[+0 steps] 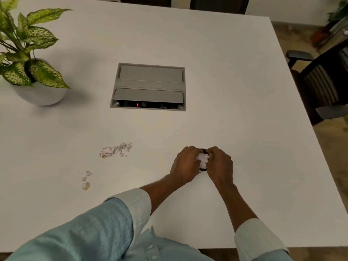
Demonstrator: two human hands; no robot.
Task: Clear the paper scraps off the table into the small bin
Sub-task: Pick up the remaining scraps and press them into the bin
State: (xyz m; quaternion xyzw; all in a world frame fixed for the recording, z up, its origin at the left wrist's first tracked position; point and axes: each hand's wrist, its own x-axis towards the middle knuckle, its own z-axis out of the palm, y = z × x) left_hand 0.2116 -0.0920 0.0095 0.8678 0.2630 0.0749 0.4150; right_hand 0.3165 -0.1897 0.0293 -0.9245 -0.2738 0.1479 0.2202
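A small dark bin (204, 152) stands on the white table (235, 102), mostly hidden between my hands. Pale crumpled paper scraps (203, 158) fill the gap over its mouth. My left hand (185, 164) and my right hand (220, 164) cup together around these scraps, fingers curled on them. A loose pile of scraps (115, 150) lies to the left on the table. Three smaller scraps (86, 180) lie nearer the front left.
A potted plant with speckled leaves in a white pot (40, 93) stands at the far left. A grey cable box (148, 87) is set into the table's middle. Dark chairs (323, 85) stand beyond the right edge.
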